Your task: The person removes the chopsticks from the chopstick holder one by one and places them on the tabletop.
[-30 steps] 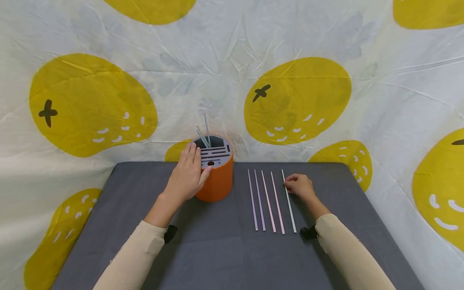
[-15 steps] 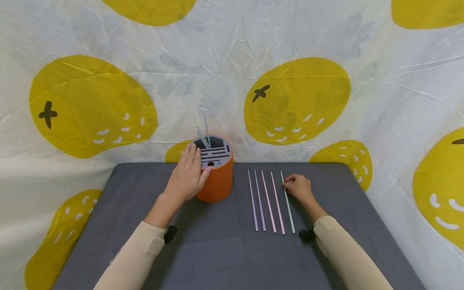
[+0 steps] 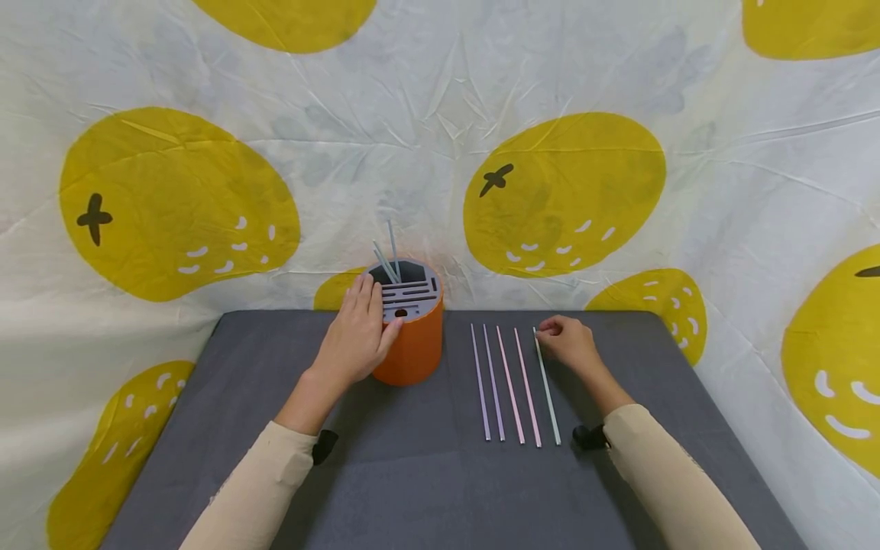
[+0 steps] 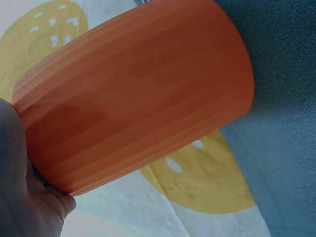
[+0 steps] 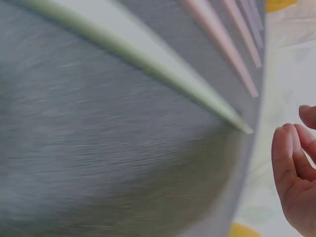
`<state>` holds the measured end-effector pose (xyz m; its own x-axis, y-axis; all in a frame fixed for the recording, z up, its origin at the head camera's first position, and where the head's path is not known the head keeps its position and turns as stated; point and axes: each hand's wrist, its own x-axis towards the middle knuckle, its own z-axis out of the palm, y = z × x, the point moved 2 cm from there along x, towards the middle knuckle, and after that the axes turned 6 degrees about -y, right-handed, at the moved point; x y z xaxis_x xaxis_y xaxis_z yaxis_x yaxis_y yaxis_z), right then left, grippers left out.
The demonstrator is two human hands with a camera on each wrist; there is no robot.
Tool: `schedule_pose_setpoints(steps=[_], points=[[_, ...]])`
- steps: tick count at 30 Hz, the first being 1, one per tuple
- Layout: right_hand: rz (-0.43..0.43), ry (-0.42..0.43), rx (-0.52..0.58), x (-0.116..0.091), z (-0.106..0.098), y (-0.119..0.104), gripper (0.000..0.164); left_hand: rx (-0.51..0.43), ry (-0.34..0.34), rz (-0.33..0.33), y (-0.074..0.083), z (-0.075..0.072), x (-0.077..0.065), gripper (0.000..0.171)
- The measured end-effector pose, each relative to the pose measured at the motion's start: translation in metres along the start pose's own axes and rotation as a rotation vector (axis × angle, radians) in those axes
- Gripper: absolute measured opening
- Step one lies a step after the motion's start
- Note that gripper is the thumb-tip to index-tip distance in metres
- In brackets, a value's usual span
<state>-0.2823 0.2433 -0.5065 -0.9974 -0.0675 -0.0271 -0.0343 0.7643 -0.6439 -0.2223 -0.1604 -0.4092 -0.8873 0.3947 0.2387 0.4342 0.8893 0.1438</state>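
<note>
My left hand (image 3: 354, 330) rests with straight fingers on the top and side of an orange utensil holder (image 3: 412, 351), thumb against its front. The orange wall (image 4: 138, 94) fills much of the left wrist view. To the right, several pastel chopsticks lie side by side: lilac (image 3: 480, 382), pink (image 3: 510, 382) and a pale green chopstick (image 3: 547, 382) outermost. My right hand (image 3: 567, 339) hovers by the green one's far tip, fingers loosely bent. In the right wrist view, a gap separates this hand (image 5: 301, 168) from the green chopstick (image 5: 173, 74), and nothing is held.
The holder's grey slotted top (image 3: 415, 294) has an open compartment where a few thin pale sticks (image 3: 393, 252) stand tilted. A dark grey cloth (image 3: 440, 496) covers the table. Behind hangs a white curtain (image 3: 412, 99) with yellow fruit prints.
The green chopstick has shifted slightly left, closer to the pink ones. My right hand has let go of it and moved up to its far end. My left hand stays put.
</note>
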Motion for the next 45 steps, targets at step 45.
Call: schedule_pose_setpoints(steps=[45], points=[[-0.518,-0.215,0.185,0.059,0.032,-0.259,0.029,0.037,0.010,0.014,-0.001,0.001,0.001,0.073]])
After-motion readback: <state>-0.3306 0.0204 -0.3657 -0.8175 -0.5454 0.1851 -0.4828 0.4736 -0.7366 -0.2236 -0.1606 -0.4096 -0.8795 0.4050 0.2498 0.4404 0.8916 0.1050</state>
